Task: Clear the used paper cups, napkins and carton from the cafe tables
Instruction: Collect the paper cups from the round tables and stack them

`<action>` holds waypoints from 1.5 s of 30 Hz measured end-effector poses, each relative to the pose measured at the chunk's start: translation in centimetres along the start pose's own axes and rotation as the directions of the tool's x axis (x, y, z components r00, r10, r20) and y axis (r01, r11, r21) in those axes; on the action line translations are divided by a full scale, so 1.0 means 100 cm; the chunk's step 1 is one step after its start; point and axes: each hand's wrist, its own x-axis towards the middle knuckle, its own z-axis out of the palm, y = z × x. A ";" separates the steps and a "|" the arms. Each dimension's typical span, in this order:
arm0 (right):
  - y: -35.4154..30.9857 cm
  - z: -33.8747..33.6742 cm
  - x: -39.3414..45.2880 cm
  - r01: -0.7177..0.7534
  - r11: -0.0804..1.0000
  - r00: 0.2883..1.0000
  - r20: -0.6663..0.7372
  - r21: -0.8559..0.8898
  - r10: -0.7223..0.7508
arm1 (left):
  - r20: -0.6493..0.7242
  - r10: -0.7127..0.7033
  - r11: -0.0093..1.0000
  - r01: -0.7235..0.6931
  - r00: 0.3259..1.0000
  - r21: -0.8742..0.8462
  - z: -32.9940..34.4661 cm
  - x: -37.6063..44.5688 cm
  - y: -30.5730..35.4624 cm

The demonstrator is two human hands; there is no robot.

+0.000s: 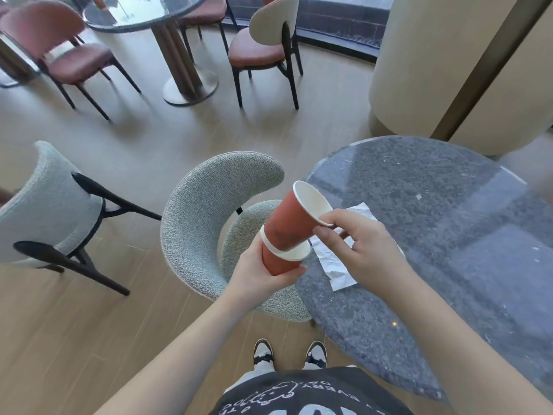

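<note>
Two red paper cups with white rims are nested at the left edge of the round grey stone table point(434, 205). My left hand point(257, 274) grips the lower cup point(279, 262) round its body. My right hand point(362, 250) pinches the rim of the upper cup point(293, 220), which sits tilted inside the lower one with its white inside showing. A crumpled white napkin point(338, 271) lies on the table under my right hand, partly hidden by it.
A grey fabric chair point(209, 211) stands tucked against the table right below the cups, and a second grey chair point(51, 205) is to the left. Farther off are red chairs point(59, 52) round another round table point(143, 10). A wide beige column point(443, 64) rises behind the table.
</note>
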 end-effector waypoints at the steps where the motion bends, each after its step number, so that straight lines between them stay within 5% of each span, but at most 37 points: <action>1: 0.000 -0.001 0.001 0.003 0.999 1.000 0.022 -0.035 -0.002 | -0.014 0.011 1.000 -0.011 1.000 0.015 -0.002 -0.003 0.001; 9: -0.013 0.016 0.005 0.131 0.979 0.944 0.322 -0.154 -0.076 | -0.059 0.038 0.999 -0.036 0.998 0.031 -0.021 -0.028 0.000; 16: -0.043 0.068 0.012 0.138 0.990 0.885 0.446 0.021 -0.133 | -0.108 0.011 1.000 -0.013 0.994 -0.011 -0.045 -0.053 -0.012; 22: -0.063 0.147 0.001 0.362 0.909 0.777 0.606 -0.207 -0.171 | -0.178 -0.025 1.000 0.026 0.984 0.005 -0.079 -0.081 -0.038; 28: -0.099 0.201 0.002 0.234 0.972 0.732 0.657 0.005 -0.179 | -0.282 -0.101 0.995 0.094 0.954 -0.039 -0.130 -0.122 -0.066; 33: -0.142 0.261 -0.006 0.017 0.973 0.777 0.609 0.232 -0.158 | -0.419 -0.164 0.983 0.115 0.893 -0.140 -0.187 -0.165 -0.087; 45: -0.235 0.406 -0.036 0.015 0.953 0.654 0.718 0.302 -0.238 | -0.703 -0.275 0.952 0.082 0.656 -0.296 -0.322 -0.287 -0.129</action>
